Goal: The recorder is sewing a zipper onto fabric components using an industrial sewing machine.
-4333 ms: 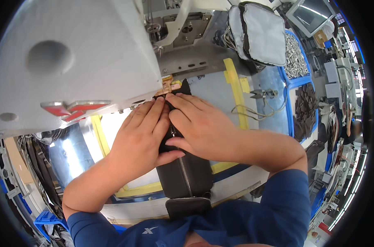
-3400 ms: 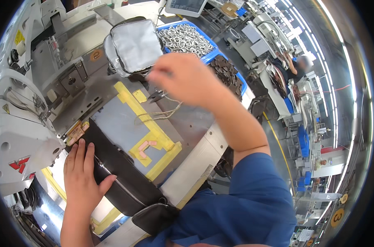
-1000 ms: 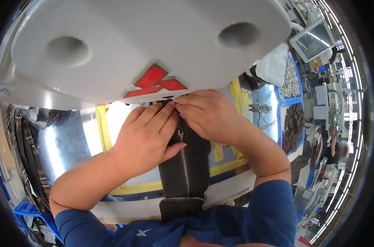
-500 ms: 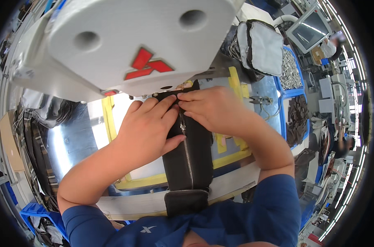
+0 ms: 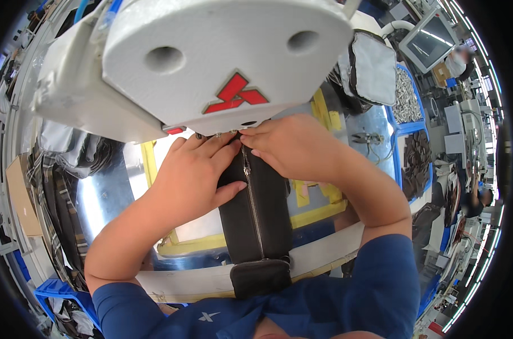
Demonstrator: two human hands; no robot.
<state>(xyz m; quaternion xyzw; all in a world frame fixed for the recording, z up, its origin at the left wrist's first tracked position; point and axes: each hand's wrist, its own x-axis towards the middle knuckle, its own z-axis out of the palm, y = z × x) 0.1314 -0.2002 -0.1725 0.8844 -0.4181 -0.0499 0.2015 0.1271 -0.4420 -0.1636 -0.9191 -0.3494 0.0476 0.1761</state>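
A long black zippered fabric piece (image 5: 270, 212) lies lengthwise before me, its silver zipper running down the middle and a metal zipper pull (image 5: 246, 170) between my hands. My left hand (image 5: 197, 175) lies on its left edge, fingers stretched forward and thumb apart beside the zipper. From the right, my right hand (image 5: 296, 148) pinches the fabric near its far end, fingertips meeting those of my left hand. Just beyond both hands, the pale sewing machine head (image 5: 183, 101) hides the far end of the piece. At the near end, a black flap (image 5: 260, 278) hangs toward my body.
Yellow tape (image 5: 321, 212) marks the metal worktable. To the right are pliers-like snips (image 5: 365, 138), a blue bin of metal parts (image 5: 408, 100) and one of dark pieces (image 5: 416, 161). Stacked pouches (image 5: 372, 68) stand behind. Fabric strips (image 5: 56, 209) hang at left.
The whole view has shifted, so the machine head and bench appear farther right. The fabric's far end, visible past my fingers before, is now hidden by the machine head. Both hands keep their grip positions.
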